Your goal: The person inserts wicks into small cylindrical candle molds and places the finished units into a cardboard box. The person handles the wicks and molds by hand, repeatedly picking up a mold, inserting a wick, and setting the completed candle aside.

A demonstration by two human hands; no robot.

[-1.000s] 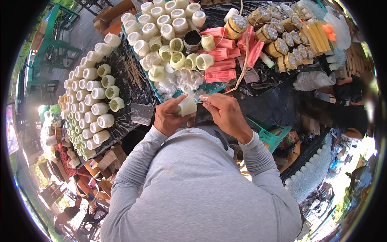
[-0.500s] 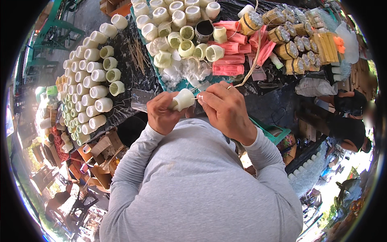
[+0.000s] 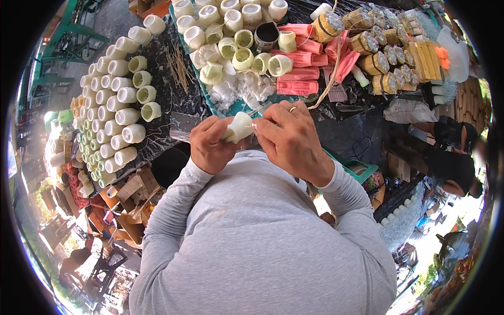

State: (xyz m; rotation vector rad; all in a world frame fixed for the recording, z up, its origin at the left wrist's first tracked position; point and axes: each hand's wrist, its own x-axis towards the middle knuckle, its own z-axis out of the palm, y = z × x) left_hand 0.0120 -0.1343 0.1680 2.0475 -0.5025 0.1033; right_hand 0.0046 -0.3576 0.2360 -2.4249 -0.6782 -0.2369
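Note:
My left hand (image 3: pixel 212 144) is wrapped round a small, pale, waxy cup (image 3: pixel 240 127), which lies tilted with its end toward my right hand. My right hand (image 3: pixel 290 137) is closed in a pinch at that end, on a thin pale strand (image 3: pixel 252 125) that mostly disappears under the fingertips. Just beyond the cup, a narrow greyish strip (image 3: pixel 256 111) sticks out near the right fingers; what it belongs to is hidden. Past my hands, white waxy scraps (image 3: pixel 247 88) lie on a teal tray (image 3: pixel 218 107).
Rows of pale waxy cups (image 3: pixel 115 113) stand on the black-covered table at left, beside thin sticks (image 3: pixel 179 68). More cups, a dark cup (image 3: pixel 266 35) and pink wrapped bundles (image 3: pixel 297 86) crowd the tray. Yellowish bundles (image 3: pixel 374 62) lie farther right. A person (image 3: pixel 446 157) is at the right.
My right hand has shifted slightly left and up, closer to the cup, so less of the strand shows. The left hand has barely moved and keeps its hold on the cup.

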